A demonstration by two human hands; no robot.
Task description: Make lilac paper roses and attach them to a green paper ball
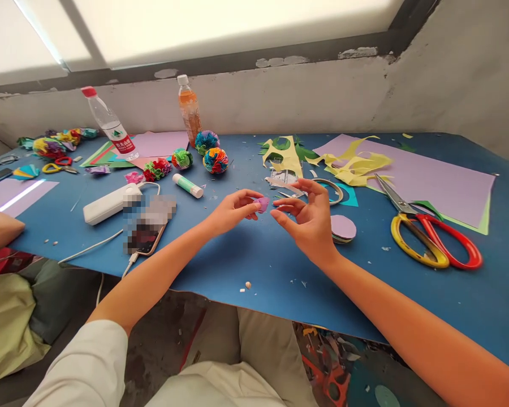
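Observation:
My left hand (237, 211) pinches a small folded piece of purple paper (262, 204) between thumb and fingertips, above the blue table (229, 254). Just to its right, my right hand (307, 223) has its fingers curved and apart, and I see nothing in them. The right fingertips are close to the purple paper with a small gap. Partly behind the right hand lies a stack of round paper cut-outs (343, 227), lilac on top. A roll of tape (336, 191) and some thin scraps lie beyond that hand.
Large scissors (428, 232) lie at right beside lilac sheets (441, 175) and yellow scraps (356, 164). A glue stick (187, 185), phone (152, 232), white power bank (110, 204), paper balls (215, 160) and two bottles (190, 110) stand or lie left. Another person's arm (0, 226) rests far left.

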